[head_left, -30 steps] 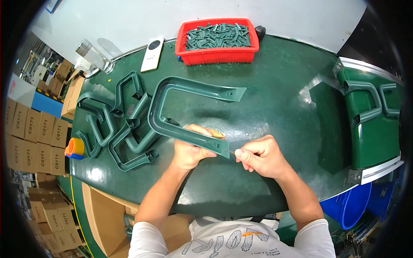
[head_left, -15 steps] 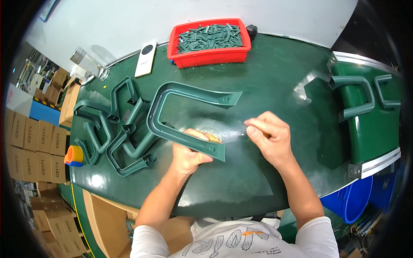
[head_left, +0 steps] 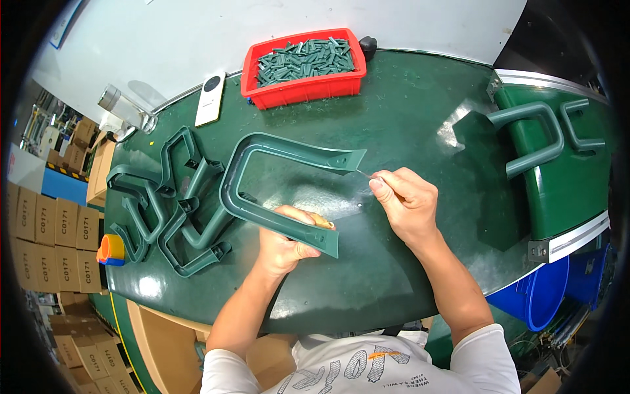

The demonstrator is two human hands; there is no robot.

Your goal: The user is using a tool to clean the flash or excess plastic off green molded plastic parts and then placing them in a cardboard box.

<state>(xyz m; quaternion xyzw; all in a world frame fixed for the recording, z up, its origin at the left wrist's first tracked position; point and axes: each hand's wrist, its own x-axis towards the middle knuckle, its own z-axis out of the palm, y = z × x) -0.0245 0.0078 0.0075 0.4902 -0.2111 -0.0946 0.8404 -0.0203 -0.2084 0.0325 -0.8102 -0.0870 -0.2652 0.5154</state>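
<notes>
My left hand [head_left: 281,248] is closed round the lower leg of a green U-shaped plastic handle [head_left: 235,172], held above the table with its open ends toward the right. Something yellowish [head_left: 321,221], perhaps a finger covering, shows at the left fingertips. Thumb and fingers of my right hand [head_left: 412,202] are pinched on a thin, pale sliver [head_left: 364,174], which reaches to the tip of the handle's upper leg. Whether it is a blade or a strip, I cannot tell. Left of the held handle lie several similar green handles [head_left: 154,203], some overlapping.
A red bin [head_left: 308,87] of small green pieces stands at the back, beside a white phone [head_left: 210,98] and a clear bottle [head_left: 128,110]. At right, two green handles [head_left: 558,131] rest on a metal-edged green conveyor [head_left: 564,197]. An orange and blue tape roll [head_left: 113,249] sits at left.
My right hand has come up slightly to the tip of the handle's upper leg, where the thin sliver now shows. The left hand keeps its hold. The whole view has shifted a little.
</notes>
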